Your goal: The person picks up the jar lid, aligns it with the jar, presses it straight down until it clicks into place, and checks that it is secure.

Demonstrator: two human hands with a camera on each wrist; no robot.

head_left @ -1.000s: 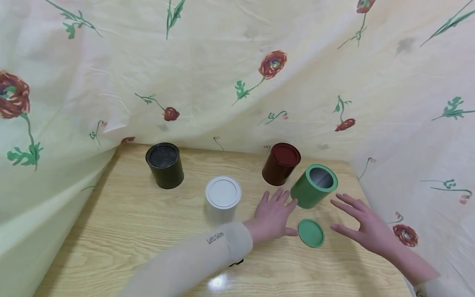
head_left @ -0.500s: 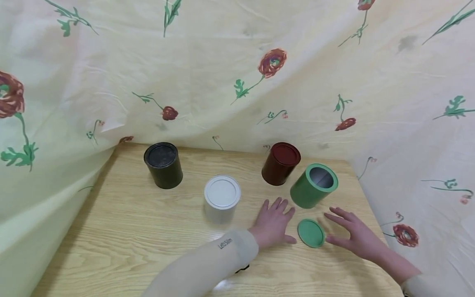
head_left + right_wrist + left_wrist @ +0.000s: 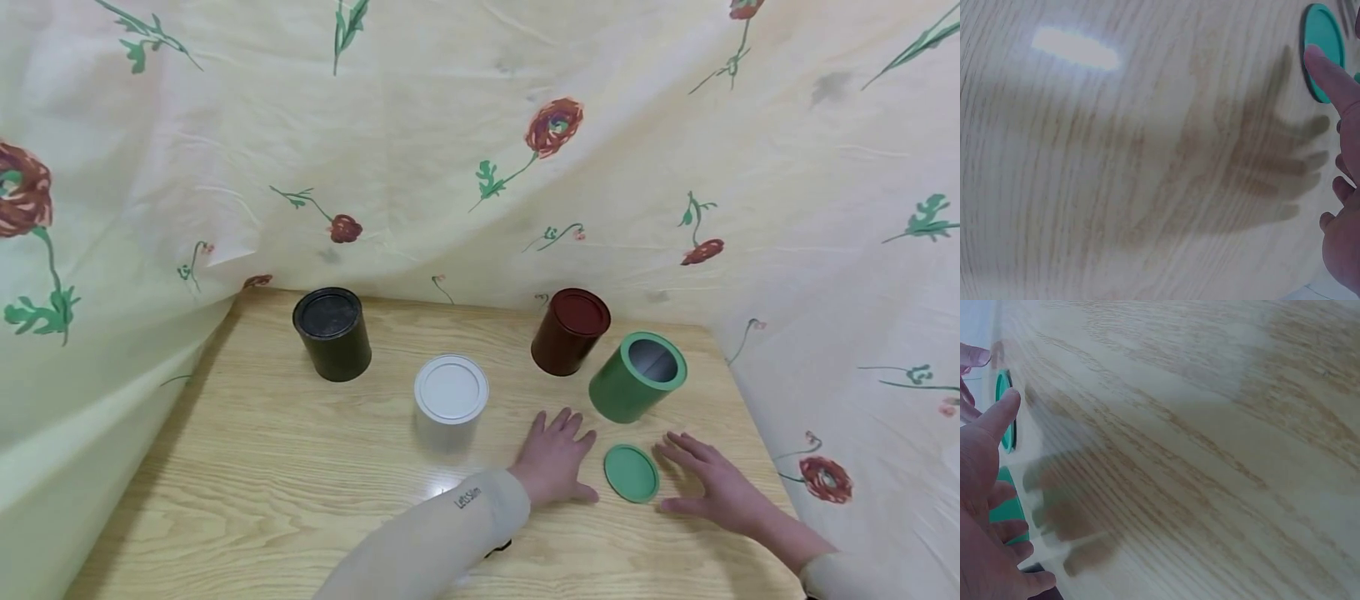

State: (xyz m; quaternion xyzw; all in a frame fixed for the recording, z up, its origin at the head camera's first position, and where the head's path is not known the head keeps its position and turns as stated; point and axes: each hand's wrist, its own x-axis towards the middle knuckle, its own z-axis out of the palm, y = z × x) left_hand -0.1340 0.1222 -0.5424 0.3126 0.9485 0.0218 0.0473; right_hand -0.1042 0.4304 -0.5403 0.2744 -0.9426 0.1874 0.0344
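A round green lid (image 3: 632, 473) lies flat on the wooden table between my two hands. My left hand (image 3: 557, 460), fingers spread, hovers just to the lid's left and holds nothing. On the lid's other side is my right hand (image 3: 707, 483), its fingers extended and its grip empty. Behind the lid stands an uncovered green can (image 3: 626, 387), its grey inside showing. In the left wrist view the thumb of the left hand (image 3: 985, 487) overlaps the lid (image 3: 1005, 419) from that angle. The right wrist view shows the thumb of the right hand (image 3: 1344, 112) in front of the lid (image 3: 1325, 37).
A dark red can (image 3: 566, 342) with its lid on stands behind the green one. A white lidded can (image 3: 450, 396) is left of my left hand, and a black lidded can (image 3: 333, 342) stands at the back left. Flowered cloth (image 3: 420, 150) hangs behind the table (image 3: 247, 467).
Both hands have drawn back from beside the green can toward me, to either side of the green lid. The right hand has also moved left. The cans and lid stay in place.
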